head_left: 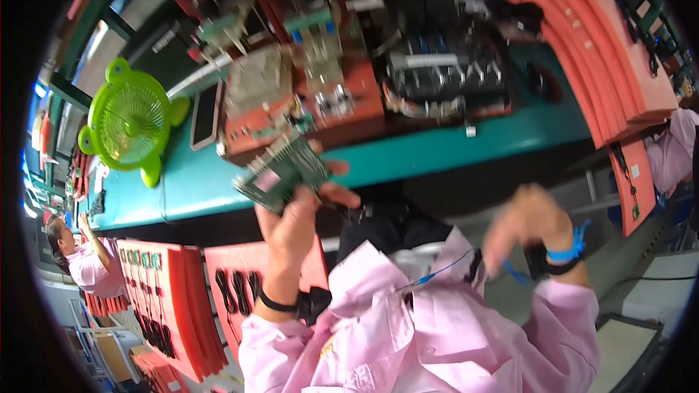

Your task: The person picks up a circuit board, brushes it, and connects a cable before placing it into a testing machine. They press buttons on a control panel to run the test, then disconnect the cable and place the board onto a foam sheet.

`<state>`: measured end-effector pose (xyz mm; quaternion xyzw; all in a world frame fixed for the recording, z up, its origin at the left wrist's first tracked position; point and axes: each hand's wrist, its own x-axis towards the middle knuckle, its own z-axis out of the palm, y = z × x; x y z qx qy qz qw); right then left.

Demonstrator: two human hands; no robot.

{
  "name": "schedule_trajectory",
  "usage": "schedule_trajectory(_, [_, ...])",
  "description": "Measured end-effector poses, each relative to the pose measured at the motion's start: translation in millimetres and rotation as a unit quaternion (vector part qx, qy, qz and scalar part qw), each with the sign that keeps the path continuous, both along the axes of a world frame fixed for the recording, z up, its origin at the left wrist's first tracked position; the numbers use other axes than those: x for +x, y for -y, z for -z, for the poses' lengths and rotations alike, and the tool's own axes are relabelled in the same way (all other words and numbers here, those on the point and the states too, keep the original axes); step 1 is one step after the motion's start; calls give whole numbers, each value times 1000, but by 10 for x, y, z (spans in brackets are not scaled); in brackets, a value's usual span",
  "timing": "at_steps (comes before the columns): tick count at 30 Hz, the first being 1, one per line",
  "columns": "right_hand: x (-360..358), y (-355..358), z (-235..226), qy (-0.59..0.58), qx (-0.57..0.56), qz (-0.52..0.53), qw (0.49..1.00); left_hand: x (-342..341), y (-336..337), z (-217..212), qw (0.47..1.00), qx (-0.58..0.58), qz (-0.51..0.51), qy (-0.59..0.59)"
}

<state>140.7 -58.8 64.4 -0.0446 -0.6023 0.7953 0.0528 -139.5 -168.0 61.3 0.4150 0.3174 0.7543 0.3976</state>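
A green circuit board (pixel 295 169) with rows of pins and a pale pink label is held up in my left hand (pixel 293 220), fingers and thumb gripping its edges. The board is tilted, just in front of a red test fixture (pixel 342 113) on the bench. My right hand (pixel 531 222) is raised on the right, away from the bench and smeared by motion; its fingers cannot be made out clearly. A blue wrist strap (pixel 569 246) circles that wrist, and a blue cord hangs near it.
On the teal bench (pixel 437 153) stand a green fan (pixel 131 120), a black fixture with metal clamps (pixel 448 73) and a dark mouse (pixel 542 81). Pink foam trays (pixel 604 51) are stacked at right. More foam trays (pixel 171 298) with boards and cables stand at lower left, near another person (pixel 91 258).
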Motion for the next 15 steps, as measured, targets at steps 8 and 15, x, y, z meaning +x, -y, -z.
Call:
schedule_trajectory(8, [-895, 405, 304, -21, 330, -78, 941, -190, 237, -311, 987, 5, -5, -163])
schedule_trajectory(15, [-818, 843, 829, 44, 248, -189, 949, -363, 944, -200, 995, 88, -22, -32])
